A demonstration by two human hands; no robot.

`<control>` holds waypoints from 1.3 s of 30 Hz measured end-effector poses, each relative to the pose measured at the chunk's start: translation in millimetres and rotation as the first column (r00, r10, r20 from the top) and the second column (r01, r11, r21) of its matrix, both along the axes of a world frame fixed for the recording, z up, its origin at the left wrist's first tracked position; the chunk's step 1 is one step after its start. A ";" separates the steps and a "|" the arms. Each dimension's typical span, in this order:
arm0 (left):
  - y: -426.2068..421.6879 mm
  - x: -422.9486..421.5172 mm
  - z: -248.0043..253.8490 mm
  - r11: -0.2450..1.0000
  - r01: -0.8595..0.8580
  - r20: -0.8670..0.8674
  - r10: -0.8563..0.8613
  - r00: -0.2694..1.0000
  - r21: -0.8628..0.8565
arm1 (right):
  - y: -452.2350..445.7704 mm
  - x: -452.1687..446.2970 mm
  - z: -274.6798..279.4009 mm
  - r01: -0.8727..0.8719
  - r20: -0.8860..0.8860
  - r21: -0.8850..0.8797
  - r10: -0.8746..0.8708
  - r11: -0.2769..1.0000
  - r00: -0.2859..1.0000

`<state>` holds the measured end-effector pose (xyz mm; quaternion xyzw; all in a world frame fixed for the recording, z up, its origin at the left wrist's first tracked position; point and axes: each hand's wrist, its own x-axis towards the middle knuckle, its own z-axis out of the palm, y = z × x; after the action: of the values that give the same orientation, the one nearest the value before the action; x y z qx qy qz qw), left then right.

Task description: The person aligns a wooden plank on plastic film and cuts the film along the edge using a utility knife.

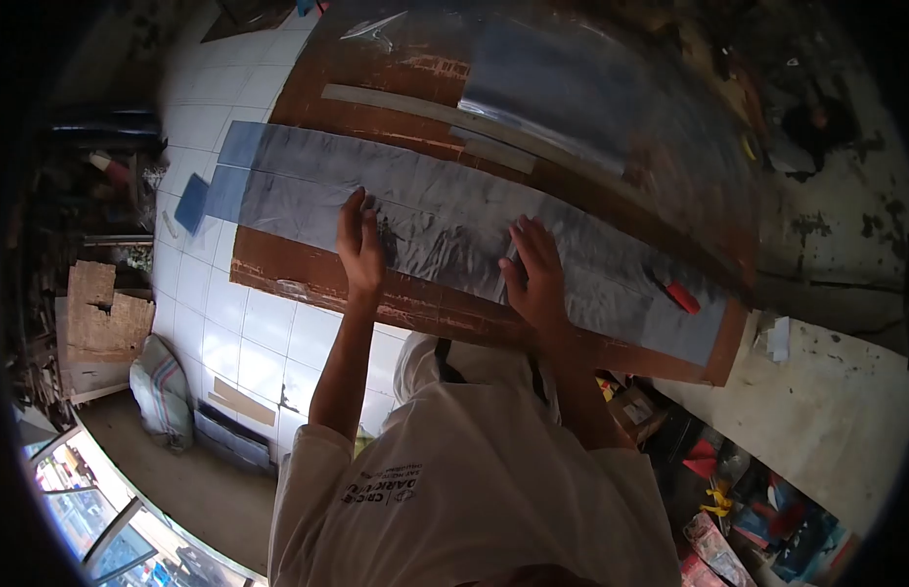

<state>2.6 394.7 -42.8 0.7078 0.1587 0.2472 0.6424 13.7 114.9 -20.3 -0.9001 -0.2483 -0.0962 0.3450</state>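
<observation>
A long strip of wrinkled grey sheet (444, 220) lies across a brown board (308, 269), with a blue end at the left. My left hand (361, 245) is over the strip's near edge, left of the middle, its fingers extended and holding nothing. Farther right, my right hand (535, 269) rests at the strip, thumb apart from the fingers, also holding nothing. A red-handled tool (681, 296) lies on the strip's right part. Behind the strip, a long narrow pale bar (405, 101) runs across the board.
Clear plastic sheeting (552, 78) covers the board's far part. A blue piece (192, 203) lies on the white tiled floor (210, 318) at the left. A stuffed sack (161, 391) is at the lower left. Assorted items, including something yellow (716, 499), sit at the lower right.
</observation>
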 end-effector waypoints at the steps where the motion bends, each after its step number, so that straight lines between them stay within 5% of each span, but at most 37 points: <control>1: 24.5 8.0 -12.4 0.990 -0.088 -0.025 0.091 0.996 0.113 | 7.7 9.5 2.2 0.061 0.046 -0.072 -0.058 0.996 0.997; 2: 50.1 15.0 -17.0 0.927 -0.128 -0.048 0.154 0.987 0.354 | 21.0 11.8 2.5 0.065 0.063 -0.061 -0.061 0.996 0.996; 4: 83.4 29.3 -13.4 0.834 -0.181 0.008 0.208 0.978 0.521 | 50.0 4.7 -0.6 0.135 0.122 -0.386 -0.094 0.912 0.988; 5: 104.7 34.8 -19.6 0.830 -0.186 0.022 0.205 0.979 0.526 | 55.4 0.9 -5.9 0.142 0.134 -0.377 -0.098 0.915 0.986; 6: 128.8 39.0 -33.9 0.760 -0.222 0.004 0.278 0.961 0.610 | 59.3 -3.1 -13.5 -0.305 -0.112 -0.241 0.285 0.922 0.952; 7: 150.5 42.1 -40.1 0.681 -0.253 -0.007 0.354 0.935 0.687 | 62.4 -1.9 -16.4 -0.673 -0.276 -0.014 0.644 0.740 0.713; 8: 166.5 42.0 -37.5 0.610 -0.258 -0.092 0.482 0.872 0.749 | 65.3 4.0 -14.8 -0.674 -0.265 -0.017 0.646 0.739 0.715; 11: 225.4 37.8 -41.5 0.495 -0.341 -0.212 0.763 0.611 0.799 | 74.2 34.0 -6.5 -0.160 0.031 -0.183 0.169 0.970 0.985; 13: 252.3 32.6 -39.0 0.467 -0.383 -0.252 0.834 0.491 0.797 | 81.8 44.3 -15.1 -0.055 0.040 -0.242 0.066 0.969 0.997; 14: 265.2 27.6 -38.9 0.563 -0.453 -0.397 0.819 0.413 0.691 | 86.1 46.6 -20.9 0.050 0.048 -0.300 -0.037 0.953 0.998; 15: 283.1 23.0 -40.0 0.631 -0.528 -0.536 0.771 0.344 0.569 | 90.6 41.1 -21.2 -0.026 0.031 -0.341 0.039 0.940 0.999; 16: 314.7 20.1 -63.0 0.624 -0.534 -0.530 0.776 0.342 0.570 | 97.1 31.9 -20.5 -0.029 0.036 -0.336 0.044 0.942 0.998; 18: 367.6 19.3 -121.2 0.751 -0.626 -0.585 0.611 0.534 0.212 | 106.7 10.4 -16.6 -0.318 -0.039 -0.305 0.321 0.898 0.946; 19: 350.3 19.8 -97.8 0.732 -0.676 -0.596 0.579 0.556 0.081 | 106.7 1.5 -14.5 -0.321 -0.036 -0.303 0.326 0.897 0.945; 21: 331.5 20.1 -74.0 0.751 -0.657 -0.529 0.533 0.660 -0.062 | 107.6 -11.4 -10.4 -0.627 -0.131 -0.123 0.613 0.770 0.779; 22: 329.7 16.6 -70.6 0.767 -0.611 -0.448 0.483 0.752 -0.199 | 105.0 -12.3 -9.2 -0.634 -0.135 -0.119 0.620 0.764 0.773; 24: 330.9 14.6 -68.2 0.764 -0.601 -0.436 0.470 0.767 -0.233 | 85.9 -16.4 -7.1 -0.658 -0.362 0.209 0.682 0.724 0.636; 25: 331.0 12.8 -66.9 0.767 -0.581 -0.417 0.451 0.789 -0.271 | 75.7 -20.4 8.1 -0.501 -0.361 0.338 0.601 0.797 0.713; 29: 320.0 7.5 -58.3 0.788 -0.518 -0.348 0.408 0.844 -0.333 | 5.7 -23.3 26.0 -0.215 -0.127 0.171 0.238 0.961 0.963; 31: 318.6 6.8 -55.0 0.791 -0.519 -0.360 0.404 0.841 -0.323 | -30.2 -33.4 21.5 0.075 -0.079 0.173 -0.063 0.982 0.995; 35: 329.4 0.9 -64.5 0.800 -0.505 -0.399 0.369 0.839 -0.323 | -113.1 -57.7 -17.0 0.597 0.117 0.104 -0.606 0.795 0.787; 39: 339.4 -0.9 -73.1 0.805 -0.510 -0.442 0.356 0.824 -0.302 | -185.5 -89.2 -57.1 0.830 0.264 0.035 -0.807 0.556 0.529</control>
<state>1.8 734.1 -115.9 0.5348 0.4826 0.2156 0.6592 -75.5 -70.5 -77.4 -0.9064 0.1572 -0.3473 0.1822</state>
